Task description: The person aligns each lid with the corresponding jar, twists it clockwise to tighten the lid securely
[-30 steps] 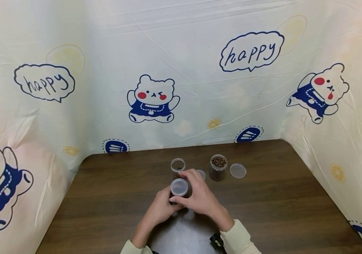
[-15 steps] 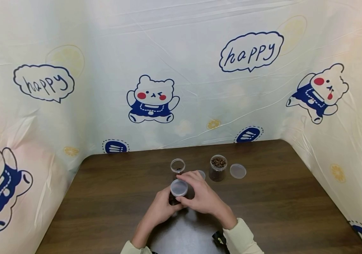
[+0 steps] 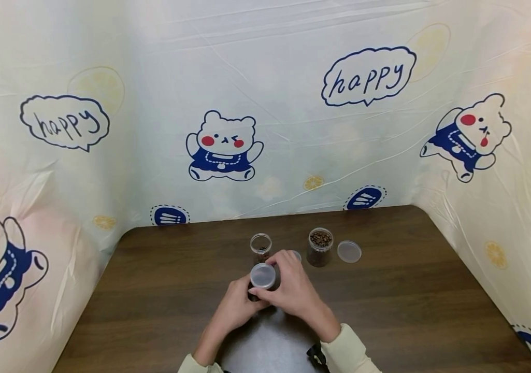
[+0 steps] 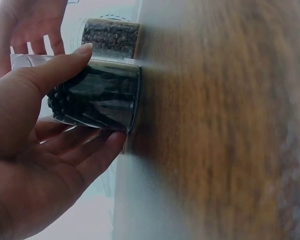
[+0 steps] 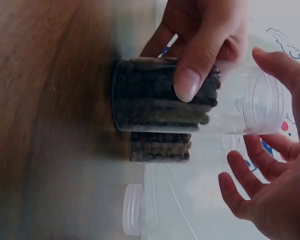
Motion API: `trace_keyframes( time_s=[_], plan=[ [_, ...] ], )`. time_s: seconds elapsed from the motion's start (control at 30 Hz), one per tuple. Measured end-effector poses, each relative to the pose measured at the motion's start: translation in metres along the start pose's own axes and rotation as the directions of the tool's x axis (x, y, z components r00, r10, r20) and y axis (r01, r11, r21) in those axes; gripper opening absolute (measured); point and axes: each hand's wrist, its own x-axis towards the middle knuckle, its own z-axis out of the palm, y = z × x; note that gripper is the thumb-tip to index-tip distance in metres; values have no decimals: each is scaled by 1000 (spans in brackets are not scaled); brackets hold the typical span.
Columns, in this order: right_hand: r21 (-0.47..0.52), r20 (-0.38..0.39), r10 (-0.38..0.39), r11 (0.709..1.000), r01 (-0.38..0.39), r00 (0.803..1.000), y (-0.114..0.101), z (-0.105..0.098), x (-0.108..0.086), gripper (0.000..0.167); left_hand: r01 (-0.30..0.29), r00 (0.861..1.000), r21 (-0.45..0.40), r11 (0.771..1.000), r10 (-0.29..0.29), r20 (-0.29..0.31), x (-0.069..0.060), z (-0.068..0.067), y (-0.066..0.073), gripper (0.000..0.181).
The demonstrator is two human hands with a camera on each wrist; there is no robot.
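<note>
My left hand (image 3: 237,305) grips a clear jar (image 4: 100,95) of dark beans around its body, thumb on one side and fingers on the other. The jar stands upright on the table, and a translucent lid (image 3: 262,275) sits on its top. Around that lid curve the thumb and fingers of my right hand (image 3: 298,290). In the right wrist view the beans fill the lower part of the jar (image 5: 145,95), with clear space above them below the lid (image 5: 265,102).
Behind my hands stand an uncovered jar (image 3: 261,243) with some beans and, farther right, a fuller uncovered jar (image 3: 319,251). One loose lid (image 3: 349,251) lies right of the fuller jar; another (image 3: 297,255) is partly hidden by my right hand. A printed curtain (image 3: 293,155) borders the table.
My right hand shifted slightly right, its thumb drawing back across the lid, then returned with the thumb at the lid's near left edge. My left hand and the jar stayed in place.
</note>
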Motion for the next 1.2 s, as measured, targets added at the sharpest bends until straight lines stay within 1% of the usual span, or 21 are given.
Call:
trace_keyframes(
  time_s=[0.1,0.23,0.3,0.37,0.43,0.5,0.67,0.73,0.8,0.9,0.93,1.03,1.13,1.2],
  plan=[
    [6,25,12,1000,-12,1000,0,-1,0,65,-6,1000,-8,1000,6,1,0,0,-1,44],
    [85,108,-1,996,-8,994,3,-8,0,75,4,1000,-25,1000,-3,19,0,-1,-2,46],
    [112,140,-26,994,10,990,5,-13,1,73,13,999,-41,999,-12,32,0,-1,-2,48],
    [125,156,-60,991,40,986,7,-16,1,66,18,999,-53,998,-15,44,0,-2,-1,50],
    [119,157,-81,991,62,984,8,-17,1,60,16,999,-53,998,-14,48,-1,-2,0,50],
    [111,147,-81,992,65,986,8,-15,1,57,20,999,-48,999,-18,45,-1,-2,0,50],
    [71,102,-42,997,35,994,5,-8,1,61,31,999,-30,999,-30,31,0,-1,1,49],
    [48,92,-29,999,24,995,4,-6,1,63,23,999,-21,1000,-22,27,0,-1,1,48],
    [43,93,-20,999,16,995,4,-6,0,66,12,1000,-16,1000,-12,22,0,-1,0,48],
    [79,113,-24,997,15,993,3,-11,0,69,7,1000,-27,1000,-6,28,0,-1,0,49],
    [97,123,-29,995,17,992,4,-13,0,70,14,999,-38,999,-13,32,0,-1,0,49],
    [133,150,-62,990,42,987,5,-18,1,66,26,999,-55,998,-23,49,0,-1,0,51],
    [125,159,-97,989,77,982,7,-21,2,61,27,998,-43,999,-25,51,0,-2,1,51],
    [120,159,-101,989,83,982,8,-21,2,59,28,999,-33,999,-26,46,0,-1,1,51]
  ],
)
